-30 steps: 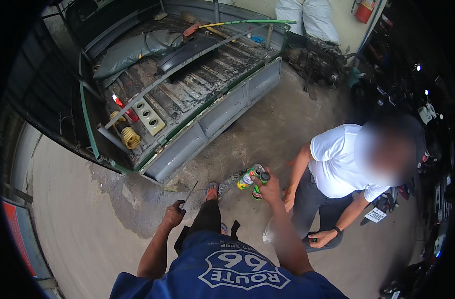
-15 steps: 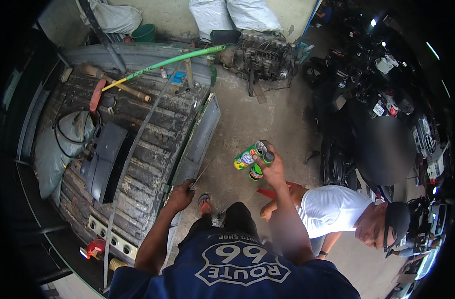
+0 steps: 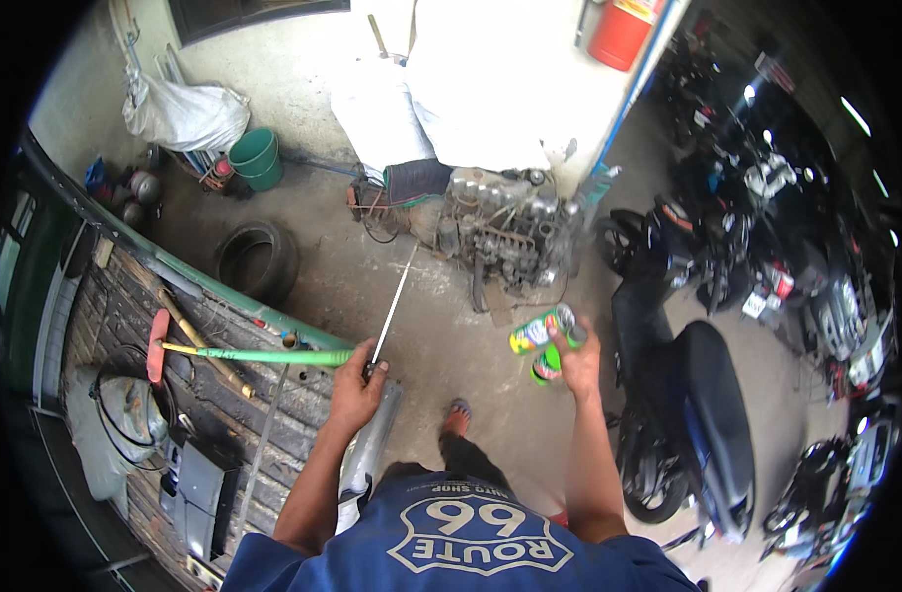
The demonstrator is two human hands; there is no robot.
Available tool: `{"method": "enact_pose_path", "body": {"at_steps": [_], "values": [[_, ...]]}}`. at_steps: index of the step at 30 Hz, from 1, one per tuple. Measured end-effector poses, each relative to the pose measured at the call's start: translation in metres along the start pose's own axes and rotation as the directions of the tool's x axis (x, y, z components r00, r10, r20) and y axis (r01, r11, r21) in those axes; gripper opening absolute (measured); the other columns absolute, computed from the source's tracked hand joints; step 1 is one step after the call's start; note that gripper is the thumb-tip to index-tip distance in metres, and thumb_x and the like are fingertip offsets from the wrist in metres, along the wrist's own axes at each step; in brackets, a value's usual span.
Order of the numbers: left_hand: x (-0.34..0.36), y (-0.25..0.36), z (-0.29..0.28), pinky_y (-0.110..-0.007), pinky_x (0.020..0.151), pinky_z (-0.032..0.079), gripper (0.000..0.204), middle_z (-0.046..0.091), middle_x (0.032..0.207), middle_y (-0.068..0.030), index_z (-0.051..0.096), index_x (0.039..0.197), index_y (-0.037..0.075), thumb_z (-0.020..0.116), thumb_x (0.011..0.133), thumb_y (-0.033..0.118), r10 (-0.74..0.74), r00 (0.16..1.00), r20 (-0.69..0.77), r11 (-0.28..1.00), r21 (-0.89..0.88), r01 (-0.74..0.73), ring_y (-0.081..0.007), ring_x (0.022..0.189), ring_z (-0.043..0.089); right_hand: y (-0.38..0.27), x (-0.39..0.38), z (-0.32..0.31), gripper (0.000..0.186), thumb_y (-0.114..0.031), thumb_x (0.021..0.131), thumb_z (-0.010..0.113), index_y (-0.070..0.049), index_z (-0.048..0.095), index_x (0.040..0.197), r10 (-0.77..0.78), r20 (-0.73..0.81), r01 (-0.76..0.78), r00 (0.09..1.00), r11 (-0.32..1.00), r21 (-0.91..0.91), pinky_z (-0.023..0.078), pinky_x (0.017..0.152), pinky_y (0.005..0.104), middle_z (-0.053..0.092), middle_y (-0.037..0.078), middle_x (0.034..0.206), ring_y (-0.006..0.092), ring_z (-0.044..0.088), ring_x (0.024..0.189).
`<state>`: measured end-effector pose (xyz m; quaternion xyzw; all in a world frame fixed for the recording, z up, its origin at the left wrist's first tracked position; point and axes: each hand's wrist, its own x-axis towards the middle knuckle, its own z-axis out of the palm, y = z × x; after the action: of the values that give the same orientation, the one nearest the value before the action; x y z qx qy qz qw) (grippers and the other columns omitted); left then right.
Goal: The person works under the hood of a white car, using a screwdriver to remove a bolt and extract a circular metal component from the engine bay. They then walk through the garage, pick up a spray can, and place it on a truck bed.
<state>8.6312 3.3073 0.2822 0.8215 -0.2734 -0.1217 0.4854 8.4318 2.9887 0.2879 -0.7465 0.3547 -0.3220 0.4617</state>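
Observation:
My left hand (image 3: 354, 392) is closed round the dark handle of a long, thin screwdriver (image 3: 396, 306). Its silver shaft points away from me, over the concrete floor. In my right hand (image 3: 577, 361) are two things gripped together: a green and yellow drink can (image 3: 541, 331), tilted on its side with its metal top by my thumb, and a green bottle (image 3: 547, 365) just below it. My fingers hide part of both. A green pole handle (image 3: 283, 356) with a yellow section and a red head reaches from the truck bed close to my left hand.
At left is a ribbed truck bed (image 3: 125, 296) with a grey sack (image 3: 130, 414) and a black box (image 3: 202, 498). Ahead lie a tyre (image 3: 258, 261), a green bucket (image 3: 256, 160) and an engine block (image 3: 510, 232). A black motorcycle (image 3: 703, 414) stands at right, with several others beyond.
I have moved forward, so the wall, tyre and engine show more fully. The screwdriver now points more upward in view. The person in white has left the picture. Can and bottle stay in my right hand.

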Motion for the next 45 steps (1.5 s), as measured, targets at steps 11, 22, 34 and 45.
{"method": "enact_pose_path", "body": {"at_steps": [11, 22, 34, 45], "values": [[0.09, -0.01, -0.016, -0.042, 0.073, 0.051, 0.036, 0.068, 0.088, -0.0193, 0.059, 0.125, 0.001, 0.065, 0.091, 0.012, -0.458, 0.863, -0.212, 0.887, -0.18, 0.426, -0.0298, 0.076, 0.065, -0.215, 0.407, 0.154, 0.052, -0.022, 0.092, 0.075, -0.001, 0.056, 0.135, -0.578, 0.073, 0.573, 0.813, 0.816, 0.076, 0.049, 0.096, 0.0346, 0.068, 0.013, 0.118, 0.0201, 0.063, 0.108], [0.173, -0.016, -0.057, -0.045, 0.077, 0.051, 0.03, 0.068, 0.091, -0.0256, 0.057, 0.119, -0.003, 0.06, 0.092, 0.009, -0.547, 0.67, -0.501, 0.807, -0.105, 0.581, -0.0414, 0.084, 0.067, -0.313, 0.613, 0.351, 0.053, -0.023, 0.09, 0.075, -0.001, 0.056, 0.134, -0.679, 0.072, 0.655, 0.731, 0.727, 0.204, 0.047, 0.1, 0.0348, 0.067, 0.016, 0.122, 0.0237, 0.064, 0.112], [0.333, -0.022, -0.048, -0.047, 0.071, 0.052, 0.029, 0.067, 0.082, -0.0266, 0.06, 0.113, -0.005, 0.061, 0.088, 0.009, -0.709, 0.438, -0.553, 0.572, -0.088, 0.815, -0.0415, 0.076, 0.068, -0.213, 0.874, 0.644, 0.054, -0.023, 0.087, 0.078, -0.002, 0.057, 0.133, -0.637, 0.079, 0.603, 0.767, 0.757, 0.251, 0.049, 0.097, 0.0349, 0.068, 0.018, 0.122, 0.0265, 0.066, 0.113], [0.402, -0.037, -0.025, -0.05, 0.083, 0.052, 0.035, 0.069, 0.093, -0.0279, 0.06, 0.119, -0.001, 0.062, 0.089, 0.018, -0.808, 0.314, -0.499, 0.469, -0.222, 0.855, -0.0444, 0.094, 0.067, -0.121, 0.985, 0.817, 0.038, -0.027, 0.092, 0.07, 0.002, 0.068, 0.118, -0.007, 0.908, 0.141, 0.419, 0.988, -0.058, 0.054, 0.087, 0.0384, 0.071, 0.018, 0.109, 0.0266, 0.067, 0.096]]}}
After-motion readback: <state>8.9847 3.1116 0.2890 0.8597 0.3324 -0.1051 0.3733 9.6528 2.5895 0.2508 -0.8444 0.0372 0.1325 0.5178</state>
